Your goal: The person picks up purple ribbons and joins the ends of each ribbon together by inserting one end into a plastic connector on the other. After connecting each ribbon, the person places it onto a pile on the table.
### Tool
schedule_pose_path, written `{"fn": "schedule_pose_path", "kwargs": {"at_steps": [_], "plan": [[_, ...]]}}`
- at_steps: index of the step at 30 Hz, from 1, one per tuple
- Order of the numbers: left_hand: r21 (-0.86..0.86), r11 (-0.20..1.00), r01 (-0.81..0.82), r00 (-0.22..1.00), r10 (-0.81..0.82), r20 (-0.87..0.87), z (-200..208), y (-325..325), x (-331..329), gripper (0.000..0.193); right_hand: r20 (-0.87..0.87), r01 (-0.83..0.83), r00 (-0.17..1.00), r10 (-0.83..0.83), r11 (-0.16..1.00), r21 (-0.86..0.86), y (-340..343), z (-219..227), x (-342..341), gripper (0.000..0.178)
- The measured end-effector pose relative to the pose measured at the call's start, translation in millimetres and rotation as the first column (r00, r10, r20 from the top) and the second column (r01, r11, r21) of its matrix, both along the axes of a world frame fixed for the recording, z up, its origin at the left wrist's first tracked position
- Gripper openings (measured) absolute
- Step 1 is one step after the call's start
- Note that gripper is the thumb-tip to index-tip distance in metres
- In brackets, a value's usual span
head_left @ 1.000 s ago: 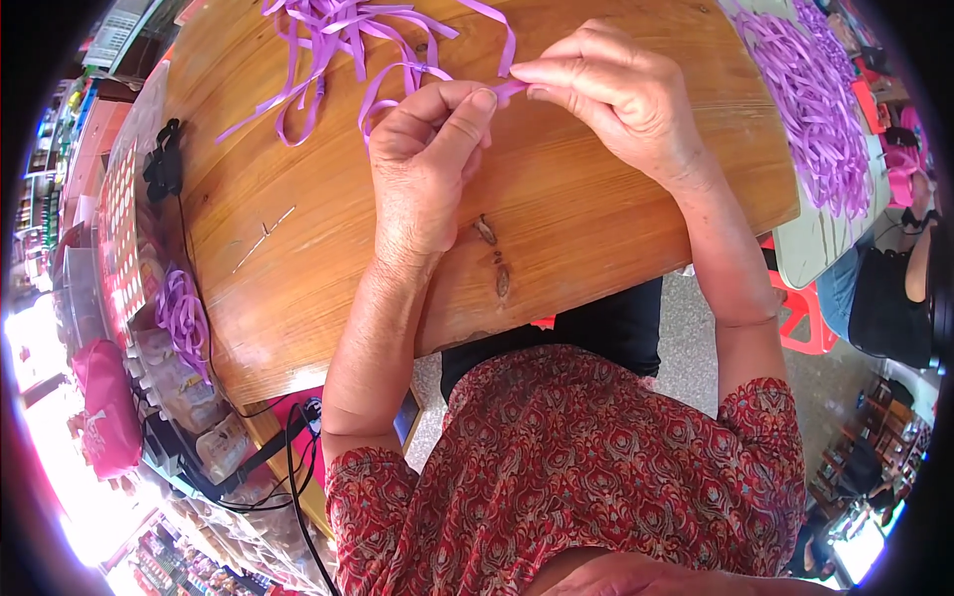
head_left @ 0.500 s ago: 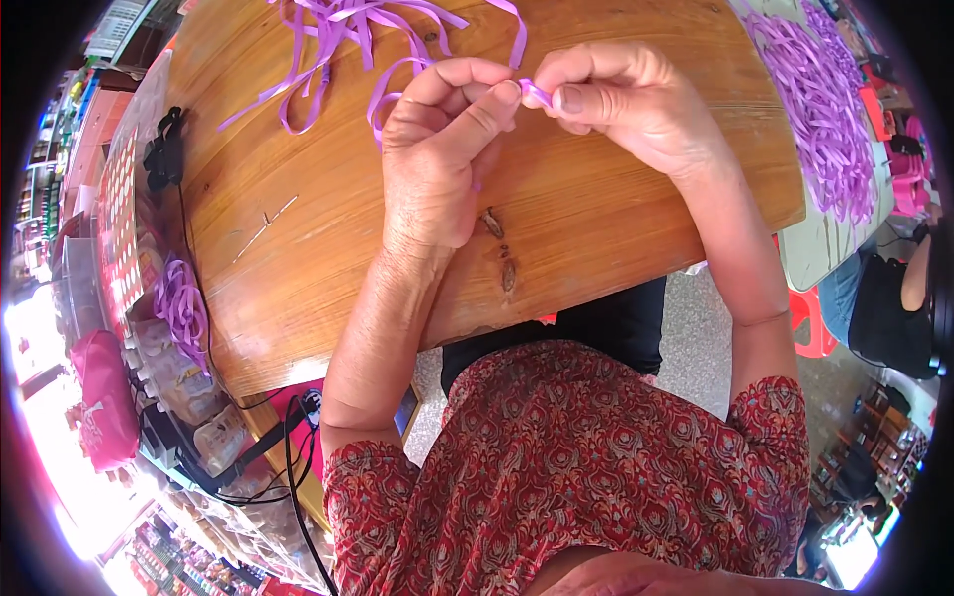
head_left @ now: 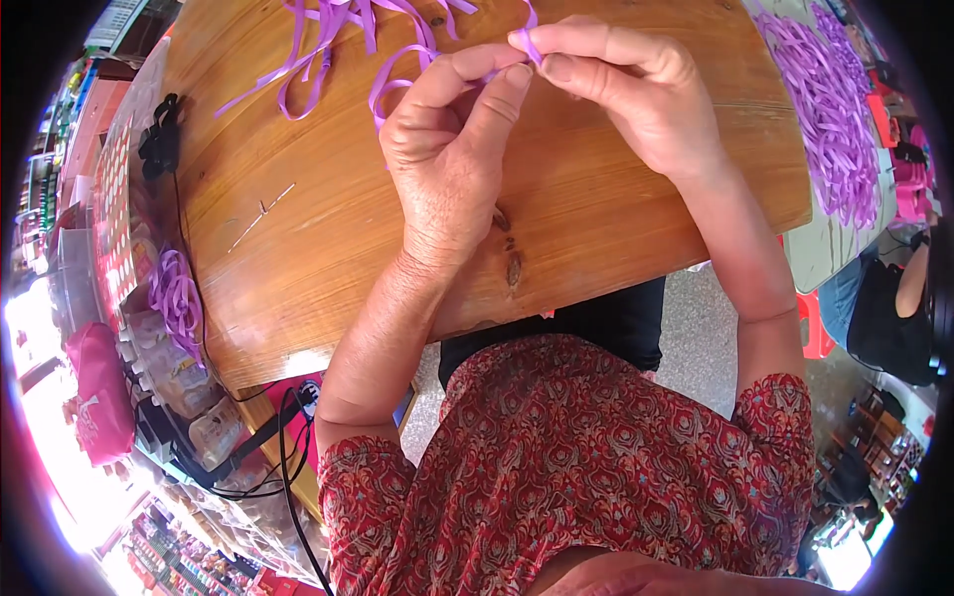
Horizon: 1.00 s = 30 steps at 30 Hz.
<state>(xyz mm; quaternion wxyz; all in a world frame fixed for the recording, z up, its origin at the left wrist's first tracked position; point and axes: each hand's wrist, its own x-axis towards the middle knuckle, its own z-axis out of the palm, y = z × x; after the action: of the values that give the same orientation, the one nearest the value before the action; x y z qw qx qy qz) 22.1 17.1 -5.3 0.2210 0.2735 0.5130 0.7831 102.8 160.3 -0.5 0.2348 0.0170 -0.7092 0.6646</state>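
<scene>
A thin purple ribbon [head_left: 530, 44] is pinched between both my hands above the far part of the wooden table. My left hand [head_left: 449, 139] grips it between thumb and forefinger, the other fingers curled. With thumb and forefinger, my right hand [head_left: 631, 84] holds a short stretch of the same ribbon, which forms a small bend at the fingertips. Part of the strip is hidden behind my left fingers. More loose purple ribbons [head_left: 323, 45] lie on the table just beyond my left hand.
The wooden table [head_left: 616, 214] carries a thin metal tool [head_left: 261, 216] at the left and a black cable [head_left: 159, 144] along its left edge. A purple ribbon bundle [head_left: 176, 303] hangs there. At right, a pale table [head_left: 845, 233] bears a large ribbon heap [head_left: 830, 149]; a person [head_left: 889, 308] is beyond.
Both hands have shifted slightly farther away across the table. My right fingers have moved up and over, and the ribbon between the hands now bends upward.
</scene>
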Motion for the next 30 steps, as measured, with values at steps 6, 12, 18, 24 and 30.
{"fn": "schedule_pose_path", "kwargs": {"at_steps": [6, 12, 18, 24, 30], "plan": [[-0.046, 0.999, -0.001, 0.999, 0.003, 0.049, -1, 3, 2, 0.011, -0.165, 0.271, 0.962, -0.216, 0.809, 0.521, -13, 23, 9, 0.021], [-0.057, 0.998, -0.030, 0.991, 0.037, 0.131, 1, 3, 2, 0.009, -0.656, 0.218, 0.751, 0.072, 0.911, 0.350, 2, -10, -28, 0.019], [-0.021, 0.989, 0.146, 0.911, -0.126, 0.393, 5, -5, -4, 0.005, 0.108, 0.033, 0.992, -0.064, 0.963, 0.267, -9, 29, 8, 0.018], [-0.143, 0.986, 0.085, 0.943, -0.033, 0.330, 10, -8, -2, 0.006, -0.168, 0.234, 0.972, -0.165, 0.745, 0.624, -16, 25, 7, 0.025], [-0.226, 0.974, -0.010, 0.989, 0.043, 0.142, 5, -4, -1, 0.008, -0.364, 0.363, 0.926, -0.101, 0.505, 0.783, -13, 27, 11, 0.029]]}}
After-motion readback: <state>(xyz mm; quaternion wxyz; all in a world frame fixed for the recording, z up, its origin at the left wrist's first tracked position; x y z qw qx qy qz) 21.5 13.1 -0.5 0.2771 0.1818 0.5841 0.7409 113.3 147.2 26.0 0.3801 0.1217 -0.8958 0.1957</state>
